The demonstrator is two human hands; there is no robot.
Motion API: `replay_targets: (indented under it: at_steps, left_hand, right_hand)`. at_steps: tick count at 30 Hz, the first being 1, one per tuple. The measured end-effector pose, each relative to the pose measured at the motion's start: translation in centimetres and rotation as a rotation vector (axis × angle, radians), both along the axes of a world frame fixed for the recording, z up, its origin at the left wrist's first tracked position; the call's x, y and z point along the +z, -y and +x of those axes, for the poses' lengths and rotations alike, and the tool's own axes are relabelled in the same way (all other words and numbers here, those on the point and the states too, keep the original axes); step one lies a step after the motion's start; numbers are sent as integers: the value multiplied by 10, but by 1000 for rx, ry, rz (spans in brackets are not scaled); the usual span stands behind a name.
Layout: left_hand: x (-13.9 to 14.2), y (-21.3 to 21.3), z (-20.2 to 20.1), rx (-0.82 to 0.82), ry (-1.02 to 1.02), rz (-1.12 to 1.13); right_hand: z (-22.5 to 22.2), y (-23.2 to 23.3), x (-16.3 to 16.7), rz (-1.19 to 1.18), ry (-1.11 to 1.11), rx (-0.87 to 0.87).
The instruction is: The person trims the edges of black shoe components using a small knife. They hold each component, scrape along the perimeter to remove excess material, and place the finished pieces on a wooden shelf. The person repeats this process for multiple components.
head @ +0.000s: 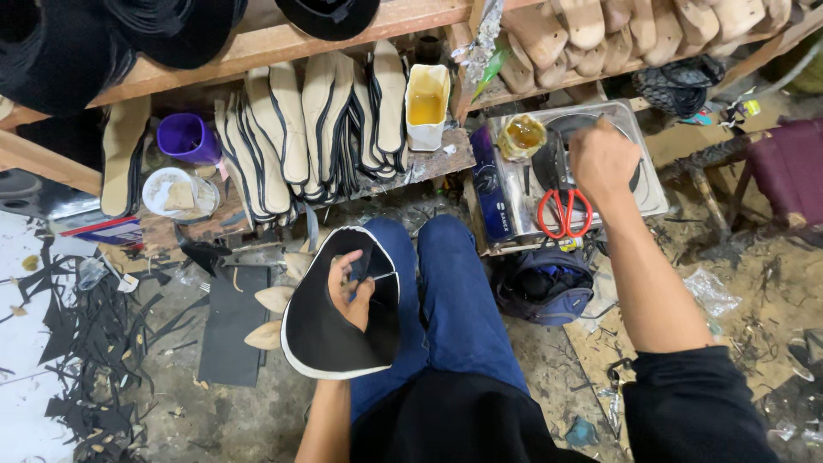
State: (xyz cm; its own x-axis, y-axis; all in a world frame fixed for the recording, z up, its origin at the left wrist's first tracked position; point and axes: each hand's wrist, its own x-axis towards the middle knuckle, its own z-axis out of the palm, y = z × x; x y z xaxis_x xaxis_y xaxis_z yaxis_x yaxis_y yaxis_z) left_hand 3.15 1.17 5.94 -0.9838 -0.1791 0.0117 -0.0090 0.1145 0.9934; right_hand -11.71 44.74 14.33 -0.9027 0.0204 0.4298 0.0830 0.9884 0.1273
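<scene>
Left hand point(351, 296) pinching black shoe upper point(339, 330) over the lap; right hand point(603, 159) closed over something dark, unclear what, on the metal box point(653, 184) beside glue jar point(522, 135). Likely risk: knocking glue, smearing the upper

Single head-worn view, looking steeply down and slightly forward from close above the seated person's lap. Wooden shelf point(283, 43) spans the upper frame; littered floor point(171, 411) fills the lower left; knees lie at centre.
</scene>
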Motion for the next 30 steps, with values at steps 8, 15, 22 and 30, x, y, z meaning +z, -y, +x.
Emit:
replay_targets:
  at_steps: [8,15,22,30]
  left_hand:
    - [-28,2,-27,-17,-82,-49]
    - [-32,-2,-43,-111,97,-70]
    - [-40,6,-51,-111,172,14]
    - [-28,1,-48,-109,107,-156]
  right_hand:
    - [83,-5,131,-223,-460,313]
    - [113,27,165,-477,-472,421]
    - [143,155,92,-597,-191,655]
    - [145,241,7,-316,-29,659]
